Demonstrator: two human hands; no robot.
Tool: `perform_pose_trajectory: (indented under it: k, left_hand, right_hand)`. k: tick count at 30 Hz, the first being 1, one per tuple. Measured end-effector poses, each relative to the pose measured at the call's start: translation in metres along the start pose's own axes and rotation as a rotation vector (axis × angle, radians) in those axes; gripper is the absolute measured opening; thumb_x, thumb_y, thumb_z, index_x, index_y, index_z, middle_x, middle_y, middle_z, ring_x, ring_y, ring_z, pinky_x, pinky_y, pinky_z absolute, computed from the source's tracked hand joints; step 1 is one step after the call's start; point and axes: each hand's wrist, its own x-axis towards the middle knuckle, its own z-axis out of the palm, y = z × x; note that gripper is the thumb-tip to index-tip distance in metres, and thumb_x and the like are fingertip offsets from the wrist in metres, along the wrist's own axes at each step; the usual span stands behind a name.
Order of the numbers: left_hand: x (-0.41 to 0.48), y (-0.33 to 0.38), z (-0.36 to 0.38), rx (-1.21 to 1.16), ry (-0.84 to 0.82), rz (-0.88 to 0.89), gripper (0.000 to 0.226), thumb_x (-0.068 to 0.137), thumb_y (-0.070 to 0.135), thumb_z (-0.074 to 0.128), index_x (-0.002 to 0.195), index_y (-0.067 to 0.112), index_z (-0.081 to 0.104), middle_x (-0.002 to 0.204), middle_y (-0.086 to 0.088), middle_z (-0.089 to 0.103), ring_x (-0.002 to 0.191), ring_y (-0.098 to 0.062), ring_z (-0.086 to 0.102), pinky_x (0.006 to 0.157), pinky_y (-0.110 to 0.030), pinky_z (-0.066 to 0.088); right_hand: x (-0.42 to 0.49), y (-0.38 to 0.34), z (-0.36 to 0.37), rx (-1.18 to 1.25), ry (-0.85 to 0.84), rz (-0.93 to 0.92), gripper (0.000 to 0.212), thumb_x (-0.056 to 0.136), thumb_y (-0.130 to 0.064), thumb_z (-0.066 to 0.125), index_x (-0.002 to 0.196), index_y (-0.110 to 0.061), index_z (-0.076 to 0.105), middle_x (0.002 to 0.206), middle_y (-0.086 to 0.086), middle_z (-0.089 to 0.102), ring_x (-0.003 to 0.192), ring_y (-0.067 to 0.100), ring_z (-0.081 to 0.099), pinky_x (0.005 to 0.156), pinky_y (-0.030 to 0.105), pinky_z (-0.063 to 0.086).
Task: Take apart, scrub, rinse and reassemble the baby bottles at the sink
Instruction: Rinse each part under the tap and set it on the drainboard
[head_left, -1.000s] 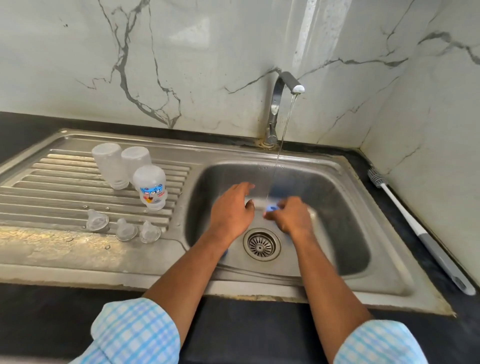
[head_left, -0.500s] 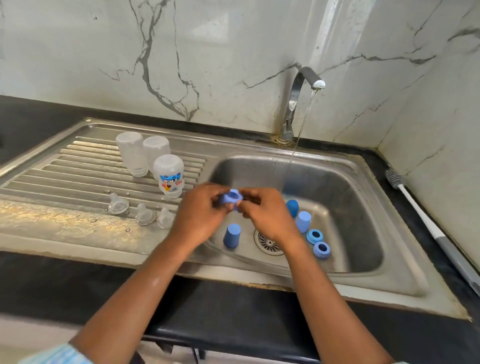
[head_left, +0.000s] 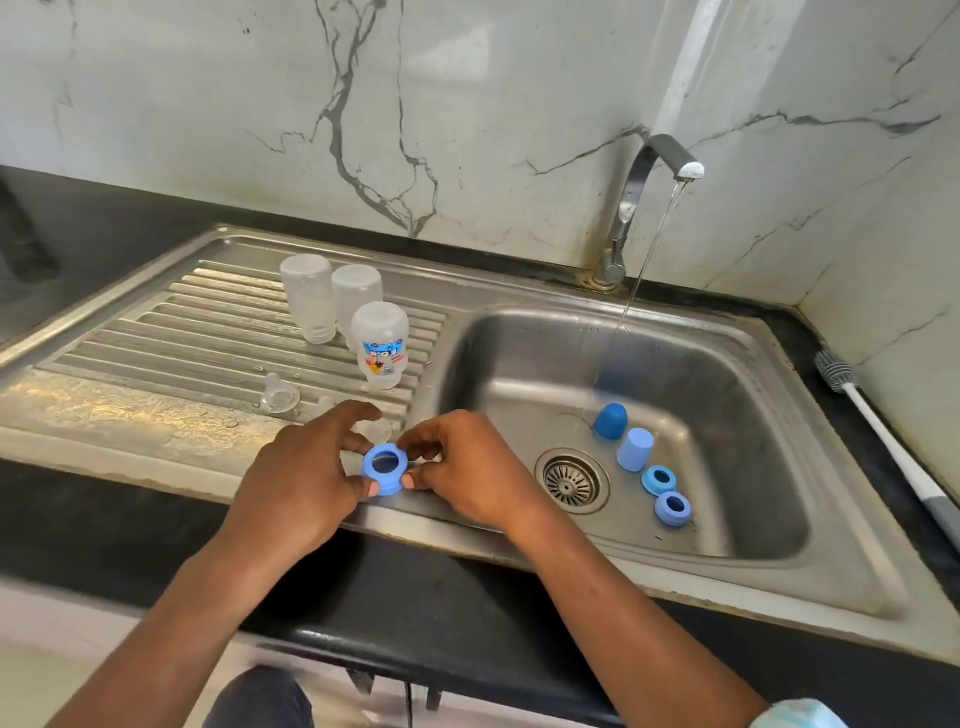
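**Collar ring in both hands, teat fitting due next**

Step in hand: reads as the start of reassembly. The left hand (head_left: 306, 483) and right hand (head_left: 467, 467) share one blue collar ring (head_left: 385, 467). Each hand's thumb and fingertips are curled in and pinch their own side of it, opening up. It sits over the sink's front rim (head_left: 467, 525), at the seam between drainboard (head_left: 156, 338) and basin (head_left: 727, 415).

Parts laid out:
- three clear bottles (head_left: 380, 343) stand mouth down on the drainboard
- one teat (head_left: 279, 395) lies left of the hands, and another is half hidden behind the left fingers
- two caps (head_left: 635, 449) and two more rings (head_left: 673, 509) sit in the basin, right of the drain (head_left: 571, 480)

Next move, as judged: free one hand, pick up a teat and seat it through the ring. That needs a steady one-handed hold on a wet ring.

Edges and room: the ring hangs near the dark counter (head_left: 415, 597) edge, so a slip could send it floorward. The reach to the teats is short. The inverted bottles stand just behind and could tip if a wrist brushes them. The tap (head_left: 654, 156) runs, its stream landing just behind the caps. The brush (head_left: 883, 441) lies well apart on the right.
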Motion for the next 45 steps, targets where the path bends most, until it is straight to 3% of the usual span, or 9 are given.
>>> perform_pose_trajectory:
  k: [6,13,18,22,29,33,37,42,45]
  left_hand:
    - [-0.001,0.003,-0.006,0.094,0.003,0.052,0.062,0.070,0.020,0.086,0.124,0.038,0.059,0.110,0.016,0.051,0.074,-0.012,0.054,0.076,-0.033,0.042]
    - [0.023,0.065,0.008,-0.016,0.020,0.255,0.026,0.086,0.036,0.072,0.112,0.039,0.065,0.096,0.018,0.060,0.070,0.002,0.050,0.072,-0.027,0.039]
    - [0.069,0.124,0.066,0.168,-0.084,0.462,0.025,0.091,0.041,0.064,0.115,0.034,0.065,0.111,0.010,0.067,0.105,-0.016,0.063,0.082,-0.031,0.049]
    - [0.103,0.154,0.113,0.186,-0.199,0.455,0.024,0.091,0.039,0.063,0.114,0.034,0.066,0.118,0.007,0.068,0.112,-0.020,0.062,0.088,-0.032,0.047]
    - [0.138,0.174,0.173,0.071,-0.343,0.283,0.020,0.091,0.035,0.065,0.110,0.028,0.068,0.116,0.001,0.069,0.106,-0.023,0.064,0.090,-0.035,0.052]
    - [0.147,0.168,0.193,-0.014,-0.346,0.188,0.017,0.089,0.033,0.065,0.104,0.028,0.072,0.111,0.002,0.072,0.102,-0.022,0.066,0.087,-0.034,0.054]
    - [0.153,0.156,0.211,-0.073,-0.357,0.108,0.015,0.087,0.033,0.066,0.099,0.028,0.074,0.109,0.002,0.072,0.102,-0.022,0.067,0.088,-0.033,0.054]
    - [0.171,0.147,0.216,-0.095,-0.333,0.069,0.029,0.088,0.024,0.063,0.116,0.029,0.069,0.120,0.000,0.069,0.110,-0.023,0.064,0.094,-0.033,0.051]
    - [0.178,0.152,0.219,-0.148,-0.326,0.090,0.051,0.089,0.025,0.065,0.138,0.019,0.055,0.132,-0.007,0.063,0.121,-0.027,0.059,0.100,-0.035,0.047]
  right_hand:
    - [-0.003,0.004,-0.008,-0.007,0.051,0.036,0.043,0.080,-0.008,0.077,0.122,-0.014,0.070,0.110,0.001,0.073,0.094,0.007,0.063,0.084,0.013,0.044]
    - [-0.008,0.035,-0.068,0.099,0.194,0.188,0.034,0.081,-0.010,0.079,0.114,-0.006,0.071,0.095,0.003,0.071,0.090,0.014,0.068,0.089,0.028,0.054]
    - [-0.004,0.095,-0.116,-0.093,0.195,0.363,0.038,0.080,-0.016,0.081,0.115,-0.004,0.071,0.104,0.009,0.074,0.091,0.013,0.066,0.077,0.021,0.044]
    - [-0.004,0.158,-0.157,-0.301,0.226,0.598,0.034,0.081,-0.014,0.079,0.113,-0.006,0.072,0.111,0.012,0.072,0.102,0.024,0.067,0.091,0.034,0.051]
    - [-0.023,0.229,-0.158,-0.595,-0.153,0.947,0.038,0.077,-0.031,0.082,0.097,-0.009,0.058,0.088,0.006,0.061,0.081,0.024,0.058,0.071,0.029,0.046]
    - [-0.028,0.236,-0.138,-0.630,-0.279,0.962,0.059,0.076,-0.050,0.080,0.117,-0.015,0.055,0.114,0.004,0.062,0.097,0.021,0.059,0.080,0.029,0.047]
    - [-0.026,0.233,-0.123,-0.791,-0.317,0.905,0.060,0.074,-0.036,0.083,0.125,-0.016,0.057,0.127,0.004,0.062,0.115,0.022,0.062,0.088,0.030,0.051]
    - [-0.006,0.216,-0.145,-0.168,-0.158,0.980,0.018,0.080,-0.021,0.076,0.078,-0.007,0.066,0.070,0.012,0.065,0.061,0.025,0.062,0.056,0.029,0.052]
    - [0.022,0.199,-0.158,0.325,0.131,0.826,0.022,0.094,-0.021,0.059,0.085,-0.002,0.063,0.077,0.018,0.062,0.063,0.025,0.059,0.060,0.031,0.052]
